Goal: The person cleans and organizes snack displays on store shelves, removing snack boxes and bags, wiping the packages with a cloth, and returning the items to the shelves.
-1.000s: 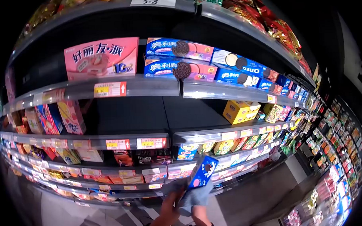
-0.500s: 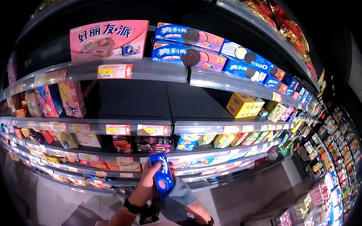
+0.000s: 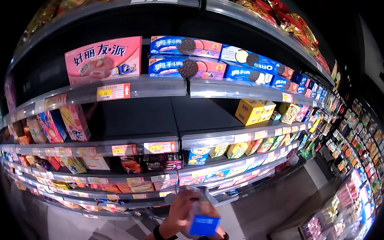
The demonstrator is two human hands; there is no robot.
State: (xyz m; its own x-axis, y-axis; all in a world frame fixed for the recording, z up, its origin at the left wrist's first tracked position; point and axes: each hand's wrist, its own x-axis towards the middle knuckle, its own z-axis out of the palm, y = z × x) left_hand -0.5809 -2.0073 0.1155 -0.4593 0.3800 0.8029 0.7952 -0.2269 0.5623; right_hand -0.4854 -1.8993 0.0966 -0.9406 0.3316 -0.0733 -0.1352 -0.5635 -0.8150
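Low in the head view, my left hand (image 3: 182, 208) is closed round a blue biscuit box (image 3: 204, 225). The box is tilted, with a plain blue end turned toward me; motion blurs its upper part. My right hand (image 3: 211, 210) is at the far side of the same box, mostly hidden and smeared, so its fingers cannot be made out. Dark bands are on both wrists. Beyond the hands are the lower shelf edges with price labels.
Ahead stands a shelf unit with a pink pie box (image 3: 105, 59), blue Oreo boxes (image 3: 186, 67) and a yellow carton (image 3: 254, 112). Dark Franzzi boxes (image 3: 164, 161) sit lower. Red foil bags (image 3: 296, 25) are at upper right. A low display of packets (image 3: 330, 212) stands at lower right.
The biscuit box has moved down and to the right with my hands, and tipped from its patterned front to its blue end. The view has tilted up slightly, showing a "3.8" sign.
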